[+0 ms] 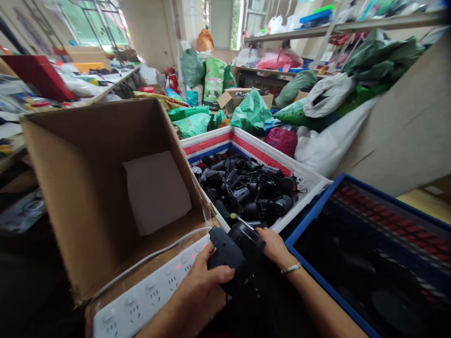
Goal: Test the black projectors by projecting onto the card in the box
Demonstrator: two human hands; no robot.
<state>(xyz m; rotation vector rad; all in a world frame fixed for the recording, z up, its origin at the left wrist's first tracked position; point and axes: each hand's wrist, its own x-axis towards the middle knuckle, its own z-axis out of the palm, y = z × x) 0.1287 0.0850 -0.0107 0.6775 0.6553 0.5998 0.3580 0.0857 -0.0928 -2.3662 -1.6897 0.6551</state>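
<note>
My left hand (pixel 207 277) is closed around a black plastic device (pixel 227 251) with a blocky body, its thumb across the near side. A rounder black part (pixel 246 241) sits against the far right of it; I cannot tell whether the two are joined. My right hand (pixel 276 246) wears a bracelet and has its fingers pinched at the end of a thin rod with a yellow tip (pixel 243 220). The rod lies over the round part. Just beyond both hands, a white crate (pixel 319 180) lined with striped cloth holds many similar black devices (pixel 243 183).
An open cardboard box (pixel 52 188) stands on the left. Before it lies a white power strip (pixel 151 293) with red lights and a cable. To the right is a blue crate (pixel 306 225) with dark contents. Sacks (pixel 252 112) and shelves (pixel 373 23) fill the background.
</note>
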